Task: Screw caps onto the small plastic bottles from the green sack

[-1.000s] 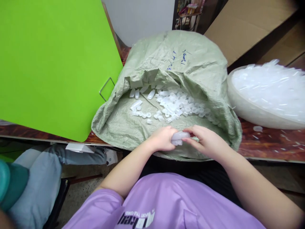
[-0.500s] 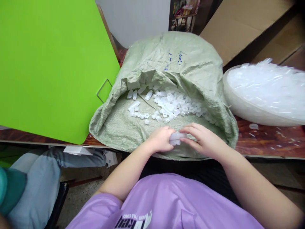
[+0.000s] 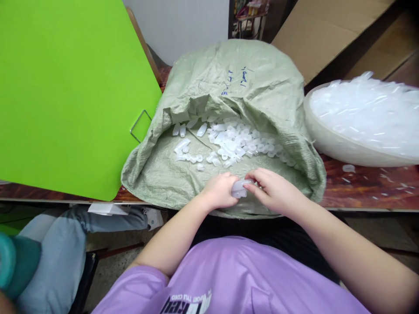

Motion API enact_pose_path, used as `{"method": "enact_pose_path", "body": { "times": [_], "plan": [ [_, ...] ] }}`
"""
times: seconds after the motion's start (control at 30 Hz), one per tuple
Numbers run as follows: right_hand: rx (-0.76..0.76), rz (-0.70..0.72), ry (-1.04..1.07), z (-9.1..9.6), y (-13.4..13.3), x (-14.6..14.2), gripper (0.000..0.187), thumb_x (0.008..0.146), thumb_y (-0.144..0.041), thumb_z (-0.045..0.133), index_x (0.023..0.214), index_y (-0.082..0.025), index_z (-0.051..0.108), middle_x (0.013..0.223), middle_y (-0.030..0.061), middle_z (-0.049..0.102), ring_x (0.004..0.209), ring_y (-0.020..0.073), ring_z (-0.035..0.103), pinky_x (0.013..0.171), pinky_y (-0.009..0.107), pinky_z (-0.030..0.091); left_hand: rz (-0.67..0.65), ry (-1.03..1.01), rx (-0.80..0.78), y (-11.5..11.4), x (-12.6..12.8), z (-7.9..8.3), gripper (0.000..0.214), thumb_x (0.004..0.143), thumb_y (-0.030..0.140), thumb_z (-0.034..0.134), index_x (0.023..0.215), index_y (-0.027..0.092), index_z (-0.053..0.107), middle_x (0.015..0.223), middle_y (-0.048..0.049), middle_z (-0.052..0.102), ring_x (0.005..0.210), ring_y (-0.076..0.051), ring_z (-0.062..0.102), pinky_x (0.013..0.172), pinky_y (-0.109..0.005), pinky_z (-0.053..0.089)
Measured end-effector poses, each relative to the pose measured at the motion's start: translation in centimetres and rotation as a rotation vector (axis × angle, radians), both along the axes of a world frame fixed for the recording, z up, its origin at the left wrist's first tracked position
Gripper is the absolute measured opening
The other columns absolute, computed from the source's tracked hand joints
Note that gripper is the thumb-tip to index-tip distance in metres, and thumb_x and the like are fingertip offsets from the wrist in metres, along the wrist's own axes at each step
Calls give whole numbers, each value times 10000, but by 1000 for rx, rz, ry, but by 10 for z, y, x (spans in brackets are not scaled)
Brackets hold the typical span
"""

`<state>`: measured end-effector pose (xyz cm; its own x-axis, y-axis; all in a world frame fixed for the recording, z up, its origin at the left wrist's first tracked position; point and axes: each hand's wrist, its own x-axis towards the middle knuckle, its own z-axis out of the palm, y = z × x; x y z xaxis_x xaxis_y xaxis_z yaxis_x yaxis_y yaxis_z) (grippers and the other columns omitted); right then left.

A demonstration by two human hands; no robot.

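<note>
My left hand is closed around a few translucent white plastic pieces, their ends sticking out toward the right. Thumb and fingertips of my right hand pinch the end of the uppermost piece. Both hands are over the front lip of a pale green woven sack, which lies on its side with its mouth toward me. Inside the mouth, many short white plastic tubes lie in a loose heap, with some scattered to the left. How many pieces my left hand holds is hidden by its fingers.
On the right stands a translucent tub heaped with white plastic pieces. A green board with a wire loop is at left. White scraps dot the reddish tabletop. Cardboard leans behind. A person's jeans-clad leg shows at lower left.
My right fingers have closed in on the end of the uppermost piece, which now sits slightly tilted. The whole view has shifted a little; the sack and heap look unchanged.
</note>
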<state>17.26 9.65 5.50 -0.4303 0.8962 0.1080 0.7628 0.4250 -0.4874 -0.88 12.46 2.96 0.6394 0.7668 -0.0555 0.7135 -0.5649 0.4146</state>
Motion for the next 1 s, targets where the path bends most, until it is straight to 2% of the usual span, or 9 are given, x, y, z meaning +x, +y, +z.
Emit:
{"method": "enact_pose_path", "body": {
  "times": [0.13, 0.3, 0.5, 0.6, 0.67, 0.77, 0.87, 0.93, 1.0],
  "plan": [
    [-110, -135, 76, 1, 1, -5, 137, 821, -278, 498, 810, -180, 592, 752, 35, 599, 667, 162, 551, 585, 271, 409, 40, 67, 55, -5, 4, -1, 257, 656, 314, 591, 884, 195, 591, 857, -55, 583, 769, -223, 585, 679, -316, 469],
    [-180, -173, 178, -6, 3, -3, 160, 806, -322, 514, 831, -189, 601, 730, 16, 602, 630, 152, 541, 564, 265, 411, 80, 112, 83, -8, 7, 1, 238, 673, 321, 581, 870, 188, 587, 861, -69, 590, 768, -233, 591, 668, -326, 472],
    [31, -204, 255, -18, -16, -3, 190, 863, -342, 478, 942, -192, 563, 830, 53, 595, 756, 184, 561, 668, 314, 456, 13, 106, 42, -4, 8, 8, 254, 663, 297, 587, 899, 203, 602, 852, -56, 600, 760, -222, 598, 671, -312, 475],
    [173, -214, 293, -16, -30, 10, 178, 875, -319, 476, 984, -194, 539, 874, 69, 579, 797, 195, 555, 727, 341, 458, -2, 77, 28, -3, 8, 8, 311, 653, 307, 600, 947, 203, 607, 880, -58, 603, 792, -223, 598, 698, -308, 477],
    [213, -204, 345, -12, -40, 23, 161, 872, -297, 488, 997, -207, 536, 888, 65, 572, 821, 195, 553, 751, 341, 460, 11, 46, 10, -2, 6, 6, 354, 655, 299, 596, 995, 201, 604, 916, -58, 605, 826, -222, 596, 720, -305, 479],
    [67, -49, 323, -6, -53, 35, 154, 865, -288, 509, 1002, -235, 555, 907, 57, 588, 847, 191, 572, 746, 324, 482, 42, 10, -2, -1, 5, 3, 367, 668, 276, 579, 1026, 202, 603, 950, -56, 610, 865, -222, 592, 746, -311, 479],
    [-48, 65, 203, -6, -61, 31, 244, 858, -327, 516, 1084, -246, 561, 996, 76, 610, 909, 209, 590, 781, 357, 498, 90, -53, -7, -1, 4, 0, 320, 684, 247, 567, 998, 207, 613, 964, -49, 621, 895, -216, 591, 780, -311, 475],
    [-20, 14, 174, -10, -57, 24, 304, 858, -358, 511, 1135, -238, 546, 1028, 88, 616, 939, 220, 591, 804, 383, 496, 137, -125, -17, -2, 4, -2, 279, 710, 253, 559, 979, 202, 613, 973, -48, 627, 905, -211, 592, 800, -314, 473],
    [26, -91, 182, -14, -44, 17, 278, 871, -370, 484, 1089, -221, 569, 980, 84, 632, 910, 214, 602, 780, 367, 503, 192, -212, -32, -4, 2, -3, 256, 734, 282, 564, 972, 199, 607, 985, -49, 630, 917, -210, 590, 826, -329, 470]
  ]
}}
